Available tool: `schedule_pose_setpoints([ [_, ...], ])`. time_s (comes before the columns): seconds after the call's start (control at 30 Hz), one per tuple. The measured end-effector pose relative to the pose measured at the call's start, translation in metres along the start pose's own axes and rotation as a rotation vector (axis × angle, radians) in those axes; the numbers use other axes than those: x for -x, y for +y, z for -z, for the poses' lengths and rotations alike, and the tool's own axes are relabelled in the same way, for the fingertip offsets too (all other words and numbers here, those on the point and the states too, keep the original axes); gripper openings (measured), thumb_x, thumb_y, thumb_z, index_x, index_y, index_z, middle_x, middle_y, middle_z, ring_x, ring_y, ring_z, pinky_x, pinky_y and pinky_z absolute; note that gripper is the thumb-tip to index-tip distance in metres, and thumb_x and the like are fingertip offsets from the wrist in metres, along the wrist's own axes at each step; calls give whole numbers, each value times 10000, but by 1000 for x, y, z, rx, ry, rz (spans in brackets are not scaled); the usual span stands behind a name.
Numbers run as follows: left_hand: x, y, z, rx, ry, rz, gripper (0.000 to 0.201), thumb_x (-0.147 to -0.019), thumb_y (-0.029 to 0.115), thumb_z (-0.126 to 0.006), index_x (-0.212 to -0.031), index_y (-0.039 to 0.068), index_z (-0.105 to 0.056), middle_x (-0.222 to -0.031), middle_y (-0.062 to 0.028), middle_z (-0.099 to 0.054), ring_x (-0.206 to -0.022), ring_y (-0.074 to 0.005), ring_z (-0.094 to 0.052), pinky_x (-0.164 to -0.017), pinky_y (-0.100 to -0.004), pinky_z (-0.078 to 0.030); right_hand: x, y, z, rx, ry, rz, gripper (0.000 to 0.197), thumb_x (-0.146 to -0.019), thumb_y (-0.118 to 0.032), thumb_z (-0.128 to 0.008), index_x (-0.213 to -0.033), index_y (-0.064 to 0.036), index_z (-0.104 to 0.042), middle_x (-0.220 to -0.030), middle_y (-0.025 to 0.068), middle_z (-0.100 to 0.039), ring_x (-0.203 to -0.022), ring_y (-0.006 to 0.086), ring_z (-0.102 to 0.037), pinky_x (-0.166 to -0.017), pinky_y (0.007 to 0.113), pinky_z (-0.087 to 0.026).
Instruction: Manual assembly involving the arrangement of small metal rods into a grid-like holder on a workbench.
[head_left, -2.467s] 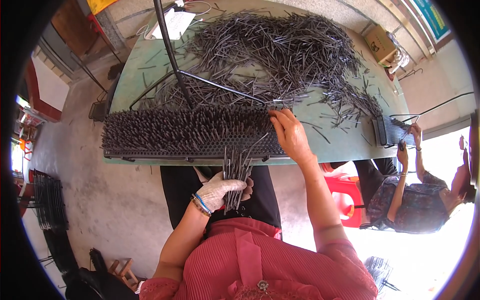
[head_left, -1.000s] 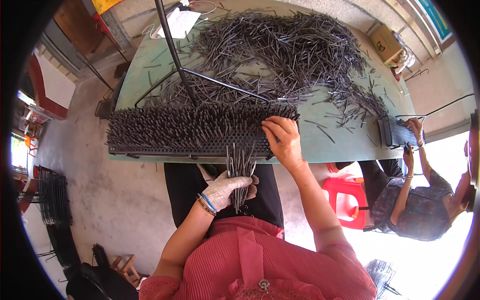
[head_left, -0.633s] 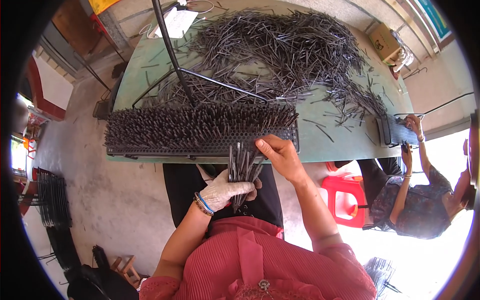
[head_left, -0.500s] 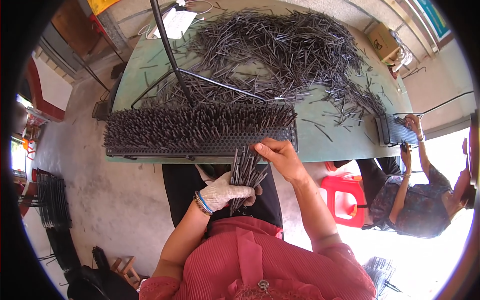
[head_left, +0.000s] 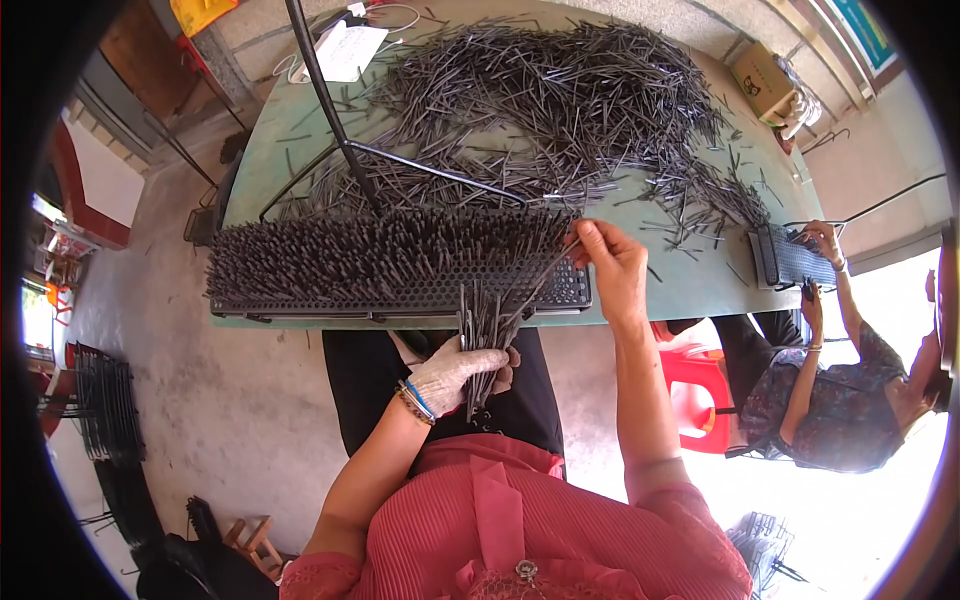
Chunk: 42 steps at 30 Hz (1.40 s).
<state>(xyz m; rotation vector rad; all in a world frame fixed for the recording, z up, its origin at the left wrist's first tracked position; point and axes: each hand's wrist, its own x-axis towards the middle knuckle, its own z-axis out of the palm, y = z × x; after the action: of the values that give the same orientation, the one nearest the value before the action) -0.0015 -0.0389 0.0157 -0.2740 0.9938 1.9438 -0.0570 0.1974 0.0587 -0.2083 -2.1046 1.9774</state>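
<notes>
My left hand point(head_left: 455, 380), in a whitish knit glove, is closed around a bundle of thin dark sticks point(head_left: 483, 325) close to the table's front edge. Bare and raised over the right end of a black perforated rack point(head_left: 440, 297), my right hand point(head_left: 617, 268) pinches one thin dark stick point(head_left: 548, 270) between thumb and fingers. That stick slants down toward the top of the bundle. Many similar sticks stand upright in the rack's holes. Its front strip and right corner show bare holes.
A large heap of loose sticks point(head_left: 560, 95) covers the back of the green table point(head_left: 690, 285). A black metal frame point(head_left: 325, 95) rises behind the rack. At right, a co-worker's hands point(head_left: 822, 245) are at another perforated rack point(head_left: 785, 258); a red stool point(head_left: 700, 400) stands nearby.
My right hand has moved up and away from the bundle, drawing a stick over the rack's right end. My left hand keeps its hold, almost unmoved.
</notes>
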Motion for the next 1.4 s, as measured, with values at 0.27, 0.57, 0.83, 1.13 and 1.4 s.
schedule_pose_setpoints([
  [0.27, 3, 1, 3, -53, -18, -11, 243, -848, 74, -636, -1078, 1, -613, -952, -104, -672, -764, -170, -654, -698, -338, -566, -10, 15, -8, 367, 162, 393, 137, -891, -74, -647, -993, 10, -686, -852, 107, -678, -737, 163, -627, -705, 279, -496],
  [0.57, 7, 0, 13, -60, -63, -42, 327, -832, 66, -643, -1147, 1, -581, -987, -117, -662, -783, -175, -650, -695, -343, -566, -4, 15, -16, 436, 110, 449, 122, -884, -59, -645, -982, 7, -677, -844, 140, -662, -721, 250, -640, -678, 293, -503],
  [0.83, 7, 0, 14, -11, -11, 22, 376, -848, 70, -639, -1208, -1, -554, -988, -129, -660, -837, -212, -671, -778, -391, -581, -2, 25, -21, 800, 74, 720, 154, -817, -123, -702, -955, -57, -703, -963, 55, -597, -846, 256, -562, -755, 372, -420],
  [1.13, 12, 2, 23, 6, -13, -22, 321, -855, 42, -622, -1169, -8, -571, -962, -124, -667, -785, -196, -666, -718, -339, -577, 16, 7, -18, 732, -377, 772, 305, -784, 5, -628, -1085, -28, -668, -1077, 117, -594, -945, 293, -582, -833, 397, -457],
  [1.4, 31, 21, 25, -104, 4, -71, 327, -818, 38, -636, -1140, -2, -589, -944, -114, -671, -765, -177, -658, -677, -294, -563, 34, 21, -22, 866, -584, 728, 281, -802, -86, -656, -1079, -45, -641, -1061, 98, -581, -935, 266, -560, -848, 363, -454],
])
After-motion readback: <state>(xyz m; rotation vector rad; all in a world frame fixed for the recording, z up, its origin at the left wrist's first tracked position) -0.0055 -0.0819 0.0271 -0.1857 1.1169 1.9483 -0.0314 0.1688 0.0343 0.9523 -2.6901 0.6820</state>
